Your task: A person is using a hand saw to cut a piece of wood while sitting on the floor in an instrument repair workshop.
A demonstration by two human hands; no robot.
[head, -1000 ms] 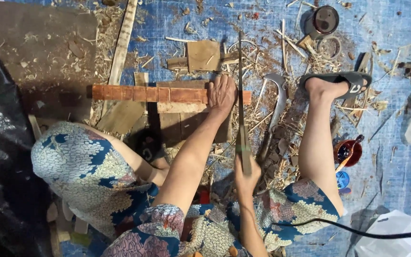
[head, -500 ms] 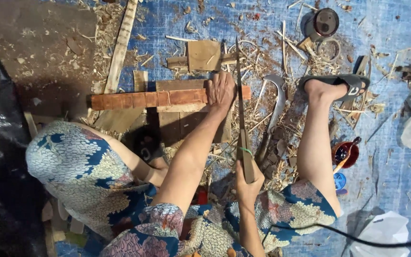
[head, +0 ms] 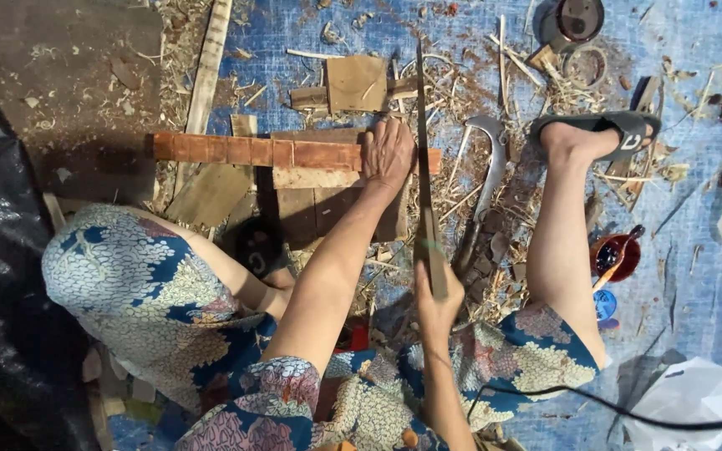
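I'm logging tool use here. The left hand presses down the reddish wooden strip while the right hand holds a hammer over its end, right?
Not quite. The right hand holds a long thin blade, not a hammer; it runs up past the strip's right end. The head view shows this. The rest stands: the left hand presses on the reddish wooden strip.

We see a long reddish-brown wooden strip (head: 252,152) lying flat and crosswise on a stack of boards over the blue tarp, marked off in even segments by dark cross lines. Our left hand (head: 388,153) presses down on it near its right end. Across that end stands a long, thin saw blade (head: 422,125), running lengthwise away from us, its wooden handle gripped in our right hand (head: 436,296) close to our body.
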